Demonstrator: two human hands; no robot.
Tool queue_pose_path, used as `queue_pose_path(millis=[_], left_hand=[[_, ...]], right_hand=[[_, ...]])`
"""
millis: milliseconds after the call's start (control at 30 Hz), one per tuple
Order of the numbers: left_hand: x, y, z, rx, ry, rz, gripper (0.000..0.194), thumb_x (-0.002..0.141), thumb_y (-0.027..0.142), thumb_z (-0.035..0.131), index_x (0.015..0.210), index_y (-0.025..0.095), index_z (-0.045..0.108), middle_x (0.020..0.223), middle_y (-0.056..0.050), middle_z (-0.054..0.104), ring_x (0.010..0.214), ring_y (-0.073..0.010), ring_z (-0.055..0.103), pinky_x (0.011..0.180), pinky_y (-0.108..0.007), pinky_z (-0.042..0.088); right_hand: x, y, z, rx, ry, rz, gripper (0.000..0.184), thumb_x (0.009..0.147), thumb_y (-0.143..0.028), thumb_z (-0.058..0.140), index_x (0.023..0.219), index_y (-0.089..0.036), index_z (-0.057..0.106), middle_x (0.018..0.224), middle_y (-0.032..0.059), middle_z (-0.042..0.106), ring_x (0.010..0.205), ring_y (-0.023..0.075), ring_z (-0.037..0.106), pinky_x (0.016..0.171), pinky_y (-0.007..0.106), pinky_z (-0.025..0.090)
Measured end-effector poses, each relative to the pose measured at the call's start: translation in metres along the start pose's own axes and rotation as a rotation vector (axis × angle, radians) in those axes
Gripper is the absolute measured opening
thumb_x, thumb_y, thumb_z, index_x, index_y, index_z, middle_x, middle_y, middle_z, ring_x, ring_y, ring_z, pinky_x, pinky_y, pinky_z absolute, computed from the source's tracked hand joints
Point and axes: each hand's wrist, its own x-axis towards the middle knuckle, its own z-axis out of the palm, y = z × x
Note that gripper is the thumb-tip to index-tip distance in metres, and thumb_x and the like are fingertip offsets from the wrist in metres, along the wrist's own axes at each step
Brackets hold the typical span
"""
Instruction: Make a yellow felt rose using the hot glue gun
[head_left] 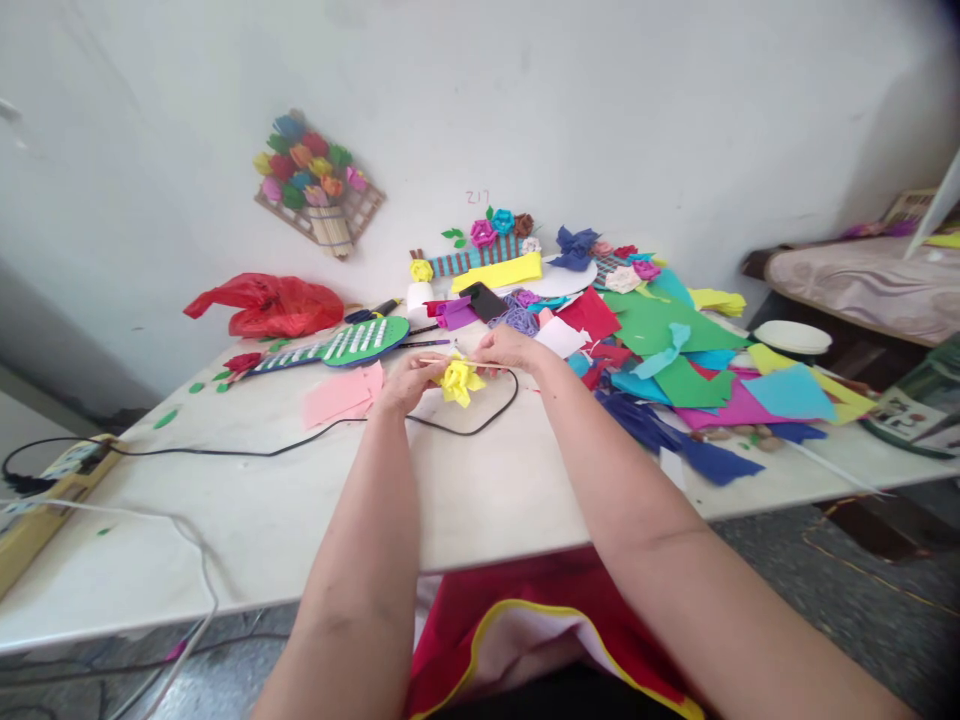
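Landmark: the yellow paper flower (460, 382), between your two hands, above the worktop (495, 495). Your left hand (415, 382) is drawn in narrow, holding the flower at its left edge. Your right hand (508, 350) is pinched on a thin stick (484, 365) that runs across the flower's top; exact finger contact too small to read. Black cable (469, 433) loops nearer you than the flower and round its right side. Left of the flower: pink paper (343, 396); farther left and beyond, the blue-green board (360, 343) with white rows, then the red bag (289, 308). Beyond the flower, dark phone (484, 301); well right of it, green paper (667, 335) among coloured sheets.
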Motion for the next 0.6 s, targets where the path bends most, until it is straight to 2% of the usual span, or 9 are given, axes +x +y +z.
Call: queue_pose_path(millis=[267,400,500,600], left_hand=[[-0.0007,0.0015,0.0013,0.0,0.003,-0.011,0.048,0.043,0.047,0.09,0.076,0.015,0.076,0.074,-0.009,0.074,0.07,-0.0216,0.067,0.067,-0.033,0.053],[-0.0008,0.0017,0.0031,-0.003,0.002,0.005,0.049,0.045,0.049,0.089,0.077,0.015,0.076,0.077,-0.009,0.074,0.073,-0.0228,0.068,0.07,-0.036,0.054],[-0.0009,0.0019,0.0043,-0.004,0.002,0.008,0.048,0.044,0.048,0.09,0.075,0.014,0.076,0.075,-0.008,0.073,0.069,-0.0208,0.066,0.066,-0.033,0.053],[-0.0009,0.0015,0.0041,-0.008,0.001,0.01,0.047,0.044,0.046,0.091,0.075,0.014,0.076,0.073,-0.008,0.073,0.067,-0.0195,0.065,0.065,-0.032,0.052]], right_hand=[[0.0049,0.0051,0.0024,0.006,-0.004,-0.033,0.02,0.073,-0.013,0.064,0.053,-0.013,0.063,0.043,-0.0041,0.055,0.041,0.0058,0.044,0.045,0.02,0.032],[0.0079,0.0069,0.0031,0.004,0.013,0.019,0.019,0.073,-0.009,0.062,0.054,-0.014,0.061,0.046,-0.0032,0.059,0.044,0.0069,0.049,0.046,0.019,0.035],[0.0086,0.0084,0.0032,-0.005,0.017,0.056,0.019,0.071,-0.007,0.063,0.053,-0.014,0.059,0.048,-0.0018,0.06,0.046,0.0082,0.052,0.046,0.019,0.036],[0.0083,0.0105,0.0029,-0.021,0.02,-0.002,0.022,0.072,-0.01,0.065,0.051,-0.015,0.059,0.046,-0.0001,0.058,0.044,0.0096,0.051,0.044,0.02,0.036]])
